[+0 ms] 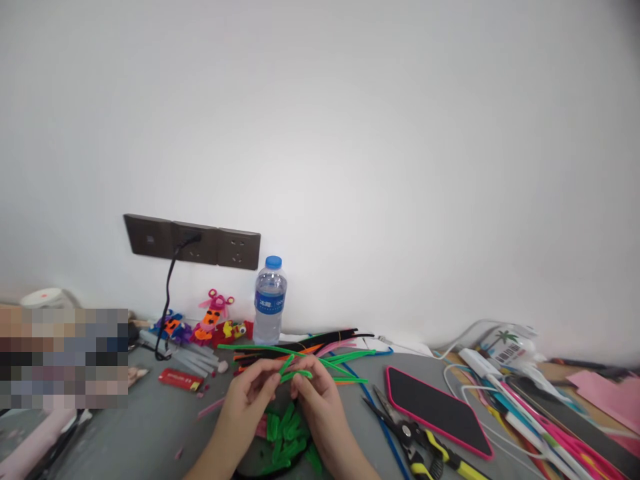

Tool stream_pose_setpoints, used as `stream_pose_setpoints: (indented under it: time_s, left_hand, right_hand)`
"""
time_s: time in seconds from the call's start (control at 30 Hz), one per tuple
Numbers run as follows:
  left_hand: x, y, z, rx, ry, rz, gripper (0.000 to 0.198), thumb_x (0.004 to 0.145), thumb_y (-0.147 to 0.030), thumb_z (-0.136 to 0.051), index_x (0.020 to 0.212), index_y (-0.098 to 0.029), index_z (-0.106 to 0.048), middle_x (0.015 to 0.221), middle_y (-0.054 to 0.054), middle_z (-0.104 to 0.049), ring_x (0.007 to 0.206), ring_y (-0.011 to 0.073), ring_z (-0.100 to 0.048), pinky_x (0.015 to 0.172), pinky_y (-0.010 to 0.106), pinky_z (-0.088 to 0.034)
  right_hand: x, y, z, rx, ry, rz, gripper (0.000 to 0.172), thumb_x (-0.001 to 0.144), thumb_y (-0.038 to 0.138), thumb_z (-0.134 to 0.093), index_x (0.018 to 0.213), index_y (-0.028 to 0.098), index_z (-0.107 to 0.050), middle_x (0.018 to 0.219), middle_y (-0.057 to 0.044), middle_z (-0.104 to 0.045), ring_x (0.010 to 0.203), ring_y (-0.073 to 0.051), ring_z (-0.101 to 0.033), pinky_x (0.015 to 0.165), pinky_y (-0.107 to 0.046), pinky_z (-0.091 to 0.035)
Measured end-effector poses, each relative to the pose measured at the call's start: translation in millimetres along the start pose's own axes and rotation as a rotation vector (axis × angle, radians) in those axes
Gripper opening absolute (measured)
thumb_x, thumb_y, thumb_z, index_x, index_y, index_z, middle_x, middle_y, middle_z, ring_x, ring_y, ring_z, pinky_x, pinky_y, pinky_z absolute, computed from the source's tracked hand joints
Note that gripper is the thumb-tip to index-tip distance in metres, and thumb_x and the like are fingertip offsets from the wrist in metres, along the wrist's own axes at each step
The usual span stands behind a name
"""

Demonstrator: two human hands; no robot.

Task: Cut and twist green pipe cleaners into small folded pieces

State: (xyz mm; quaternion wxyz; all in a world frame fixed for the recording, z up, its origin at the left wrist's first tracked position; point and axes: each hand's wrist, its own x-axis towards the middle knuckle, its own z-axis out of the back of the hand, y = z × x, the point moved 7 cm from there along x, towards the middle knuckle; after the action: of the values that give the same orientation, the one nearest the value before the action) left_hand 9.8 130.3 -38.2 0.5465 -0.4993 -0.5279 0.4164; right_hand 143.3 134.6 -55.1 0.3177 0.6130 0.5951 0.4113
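Between my two hands is a bent green pipe cleaner [299,375]. My left hand [254,390] pinches its left part, with thumb and forefinger closed. My right hand [319,393] grips the other end between thumb and fingers. Just below them lies a pile of short folded green pipe cleaner pieces [285,440], partly covered by my wrists. Behind my hands, long green pipe cleaners [350,357] lie across black, orange and pink ones.
A water bottle [271,303] stands by the wall, beside small pipe cleaner figures [214,317]. Pliers [407,433] and a pink-edged phone [437,410] lie on the right. A red lighter [180,380] is left. Another person's arm [40,437] reaches in at far left.
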Motion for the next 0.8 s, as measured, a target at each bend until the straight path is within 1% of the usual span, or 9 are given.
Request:
stream_pose_setpoints:
  time_s: [0.07, 0.13, 0.27, 0.37, 0.5, 0.6, 0.7, 0.8]
  left_hand:
    - [-0.2, 1.6, 0.2, -0.037, -0.008, -0.008, 0.026, 0.082, -0.038, -0.063, 0.100, -0.020, -0.069, 0.078, 0.002, -0.066, 0.067, 0.0161, -0.058, 0.058, 0.022, -0.048]
    - [-0.5, 1.7, -0.2, -0.031, -0.007, -0.022, 0.027, 0.083, -0.038, -0.062, 0.102, -0.019, -0.068, 0.079, 0.002, -0.066, 0.065, 0.0157, -0.057, 0.056, 0.021, -0.046]
    - [-1.2, -0.4, -1.4, 0.067, 0.010, -0.021, 0.028, 0.083, -0.039, -0.061, 0.098, -0.018, -0.071, 0.073, 0.002, -0.066, 0.058, 0.0143, -0.052, 0.052, 0.021, -0.043]
    - [-1.6, -3.6, -1.0, 0.116, 0.011, -0.016, 0.029, 0.083, -0.040, -0.059, 0.096, -0.018, -0.073, 0.072, 0.003, -0.068, 0.060, 0.0159, -0.054, 0.053, 0.022, -0.044]
    - [-1.1, -7.7, -1.4, 0.159, 0.020, -0.022, 0.029, 0.083, -0.040, -0.058, 0.093, -0.018, -0.074, 0.069, 0.003, -0.069, 0.058, 0.0159, -0.055, 0.053, 0.022, -0.044]
    - [-0.2, -10.1, -2.3, 0.178, 0.027, -0.031, 0.028, 0.083, -0.038, -0.059, 0.091, -0.018, -0.075, 0.072, 0.004, -0.071, 0.060, 0.0168, -0.057, 0.053, 0.022, -0.044]
    - [0.4, -12.4, -2.8, 0.176, 0.025, -0.050, 0.025, 0.082, -0.037, -0.060, 0.088, -0.019, -0.076, 0.080, 0.006, -0.074, 0.067, 0.0190, -0.062, 0.057, 0.023, -0.048]
    - [0.6, -12.5, -3.1, 0.165, 0.025, -0.051, 0.024, 0.082, -0.035, -0.061, 0.088, -0.019, -0.077, 0.079, 0.006, -0.074, 0.067, 0.0193, -0.063, 0.060, 0.025, -0.050]
  right_hand:
    - [-0.4, -0.5, 2.6, -0.023, -0.029, 0.004, 0.023, 0.071, 0.038, -0.077, 0.078, 0.022, -0.064, 0.066, 0.004, -0.056, 0.058, -0.011, -0.047, 0.056, -0.022, -0.036]
    - [-0.5, 0.8, 5.5, -0.046, -0.065, 0.022, 0.023, 0.071, 0.038, -0.077, 0.077, 0.021, -0.063, 0.065, 0.003, -0.056, 0.061, -0.013, -0.048, 0.058, -0.023, -0.038]
    - [-0.3, 8.3, 7.6, -0.095, -0.106, 0.079, 0.020, 0.072, 0.037, -0.076, 0.076, 0.021, -0.063, 0.074, 0.000, -0.060, 0.069, -0.016, -0.052, 0.064, -0.025, -0.042]
    - [0.2, 13.5, 8.0, -0.119, -0.125, 0.102, 0.019, 0.071, 0.035, -0.076, 0.075, 0.021, -0.064, 0.077, -0.001, -0.063, 0.074, -0.017, -0.055, 0.069, -0.026, -0.044]
    - [0.6, 17.1, 9.5, -0.108, -0.152, 0.113, 0.022, 0.067, 0.036, -0.079, 0.069, 0.021, -0.063, 0.083, -0.003, -0.067, 0.080, -0.020, -0.060, 0.073, -0.029, -0.046]
    - [0.7, 18.0, 10.0, -0.109, -0.155, 0.115, 0.023, 0.066, 0.035, -0.080, 0.067, 0.021, -0.062, 0.083, -0.003, -0.069, 0.080, -0.021, -0.062, 0.073, -0.030, -0.047]
    - [0.7, 19.4, 11.4, -0.121, -0.169, 0.136, 0.025, 0.065, 0.035, -0.081, 0.064, 0.021, -0.061, 0.077, -0.002, -0.068, 0.075, -0.019, -0.062, 0.071, -0.029, -0.047]
    - [0.9, 19.9, 12.8, -0.139, -0.183, 0.150, 0.026, 0.065, 0.036, -0.081, 0.062, 0.021, -0.059, 0.073, -0.001, -0.067, 0.072, -0.019, -0.060, 0.069, -0.029, -0.046]
